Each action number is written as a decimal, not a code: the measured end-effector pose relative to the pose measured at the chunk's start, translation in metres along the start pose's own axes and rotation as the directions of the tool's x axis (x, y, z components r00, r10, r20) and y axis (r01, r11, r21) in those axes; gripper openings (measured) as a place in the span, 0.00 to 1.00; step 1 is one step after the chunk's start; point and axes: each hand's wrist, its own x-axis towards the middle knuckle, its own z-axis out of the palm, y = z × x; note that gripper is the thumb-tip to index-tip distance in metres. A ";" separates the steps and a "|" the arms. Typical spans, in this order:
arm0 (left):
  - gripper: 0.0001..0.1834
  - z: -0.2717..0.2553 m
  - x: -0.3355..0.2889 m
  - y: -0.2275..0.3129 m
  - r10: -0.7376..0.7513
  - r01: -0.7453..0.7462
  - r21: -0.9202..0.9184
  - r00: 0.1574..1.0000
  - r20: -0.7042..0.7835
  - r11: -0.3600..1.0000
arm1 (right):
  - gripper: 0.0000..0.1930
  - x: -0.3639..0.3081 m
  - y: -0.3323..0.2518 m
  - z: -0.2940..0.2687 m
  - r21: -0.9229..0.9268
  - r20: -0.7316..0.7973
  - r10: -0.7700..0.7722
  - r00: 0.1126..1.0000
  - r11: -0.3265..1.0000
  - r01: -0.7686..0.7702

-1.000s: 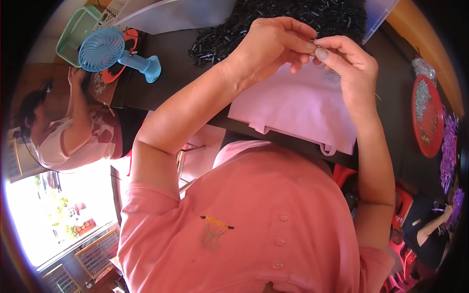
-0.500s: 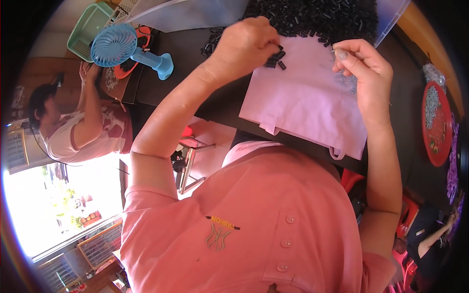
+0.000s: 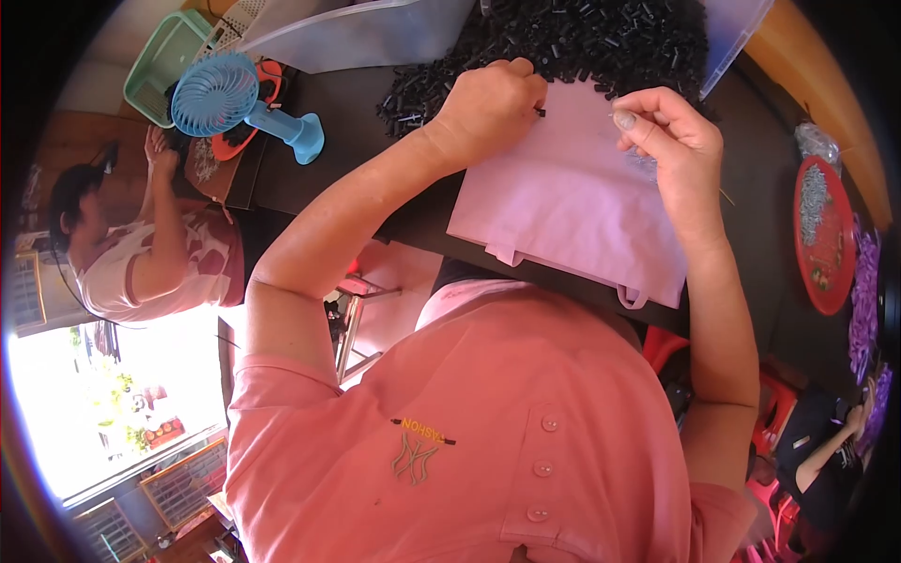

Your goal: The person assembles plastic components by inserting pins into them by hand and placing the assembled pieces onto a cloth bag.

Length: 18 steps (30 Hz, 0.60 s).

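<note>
My left hand [image 3: 497,105] is closed over the far left edge of a pink cloth bag [image 3: 563,206] lying flat on the table. A small black plastic piece [image 3: 540,113] shows at its fingertips. Over the bag's right side, the thumb and fingers of my right hand [image 3: 674,136] are pinched together; whatever tiny thing is between them is too small to name. Partly behind that hand, a little heap of thin silvery bits [image 3: 642,165] lies on the bag. Beyond both hands spreads a large pile of small black plastic pieces [image 3: 601,42].
A blue handheld fan [image 3: 305,139] stands at the left, before a green basket [image 3: 155,80]. A translucent bin [image 3: 366,38] borders the pile. At right are a red tray [image 3: 824,272] with grey metal parts and a clear plastic bag [image 3: 826,143]. Other people sit left and right.
My left hand has moved slightly right and down, and the loose black pieces seen by its fingers no longer show. My right hand has shifted a little left, still pinched.
</note>
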 end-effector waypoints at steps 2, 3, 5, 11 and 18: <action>0.06 -0.002 0.003 0.002 -0.069 0.064 -0.252 0.998 -0.011 0.966 | 0.02 0.001 0.001 -0.001 0.033 -0.005 -0.001 1.000 0.999 0.001; 0.06 -0.005 0.005 0.006 -0.138 0.122 -0.487 0.990 0.002 0.865 | 0.02 0.001 0.001 -0.002 0.026 -0.008 -0.002 1.000 1.000 0.002; 0.06 -0.018 0.010 0.018 -0.260 0.290 -0.655 0.955 0.145 0.698 | 0.02 0.002 0.003 -0.003 0.084 -0.012 -0.011 1.000 0.996 0.012; 0.07 -0.025 0.020 0.036 -0.305 0.439 -0.890 0.870 0.387 0.122 | 0.03 0.001 -0.001 0.002 0.065 -0.050 -0.029 0.998 0.997 0.032; 0.07 -0.019 0.024 0.050 -0.270 0.393 -0.908 0.867 0.419 -0.148 | 0.04 0.001 0.008 0.005 0.017 -0.117 -0.187 0.975 0.982 0.190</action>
